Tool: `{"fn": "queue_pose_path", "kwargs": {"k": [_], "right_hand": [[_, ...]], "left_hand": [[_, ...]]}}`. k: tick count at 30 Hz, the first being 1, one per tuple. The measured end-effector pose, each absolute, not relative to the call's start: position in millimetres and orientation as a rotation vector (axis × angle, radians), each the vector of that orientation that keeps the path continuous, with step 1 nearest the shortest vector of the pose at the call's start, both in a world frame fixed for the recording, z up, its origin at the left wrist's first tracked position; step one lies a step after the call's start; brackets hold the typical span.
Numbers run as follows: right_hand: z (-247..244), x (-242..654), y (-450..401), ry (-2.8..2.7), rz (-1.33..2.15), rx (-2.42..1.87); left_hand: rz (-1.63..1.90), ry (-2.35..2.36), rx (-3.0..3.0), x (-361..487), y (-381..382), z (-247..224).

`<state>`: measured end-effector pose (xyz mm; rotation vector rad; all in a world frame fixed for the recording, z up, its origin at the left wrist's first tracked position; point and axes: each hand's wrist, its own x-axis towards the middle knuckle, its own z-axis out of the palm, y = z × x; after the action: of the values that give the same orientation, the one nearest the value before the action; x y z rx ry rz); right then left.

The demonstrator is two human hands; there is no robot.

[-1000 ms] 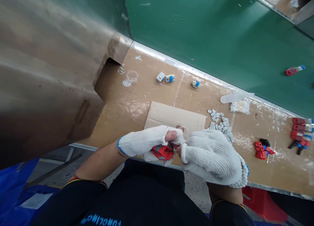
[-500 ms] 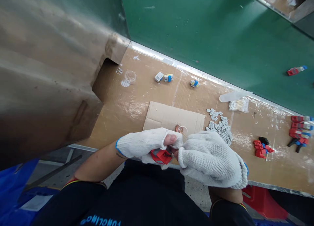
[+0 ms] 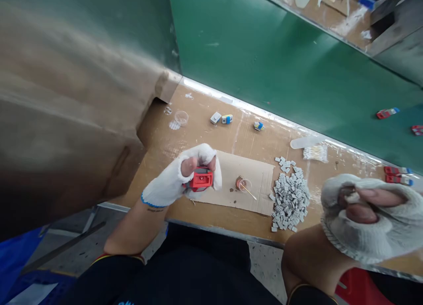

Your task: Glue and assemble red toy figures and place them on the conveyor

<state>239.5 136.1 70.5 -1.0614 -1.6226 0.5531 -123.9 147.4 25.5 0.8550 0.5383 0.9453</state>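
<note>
The red part (image 3: 201, 180) sits clamped in the gloved left hand (image 3: 180, 177), raised above the worktop (image 3: 158, 164) near the cardboard (image 3: 254, 181). The right hand (image 3: 366, 214) is well apart at the right, palm up, bare fingertips (image 3: 376, 197) curled together, pinching a small pale bit; grey pieces (image 3: 290, 199) lie between the hands.

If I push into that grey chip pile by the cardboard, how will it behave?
The grey chips are small, loose and heaped, so they would probably scatter rather than slide together. They look light and flat, so unlikely to roll. Some lie close to the table edge and might fall off.
</note>
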Motion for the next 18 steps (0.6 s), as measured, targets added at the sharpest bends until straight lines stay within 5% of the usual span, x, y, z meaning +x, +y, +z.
{"fn": "queue_pose_path", "kwargs": {"k": [4,8,11,18], "right_hand": [[51.0,253.0,145.4,-1.544,0.305,-1.057],[39.7,262.1,127.8,-1.646,0.326,-1.192],[38.5,265.2,112.8,-1.597,0.3,-1.317],[31.5,260.5,118.7,-1.741,0.203,-1.429]], "left_hand": [[1.12,1.141,1.445,-141.9,158.6,33.6],[0.504,1.947,1.936,-155.7,170.6,33.2],[0.197,2.112,2.008,-161.7,171.9,21.4],[0.42,1.98,2.156,-176.2,152.3,-18.8]]}}
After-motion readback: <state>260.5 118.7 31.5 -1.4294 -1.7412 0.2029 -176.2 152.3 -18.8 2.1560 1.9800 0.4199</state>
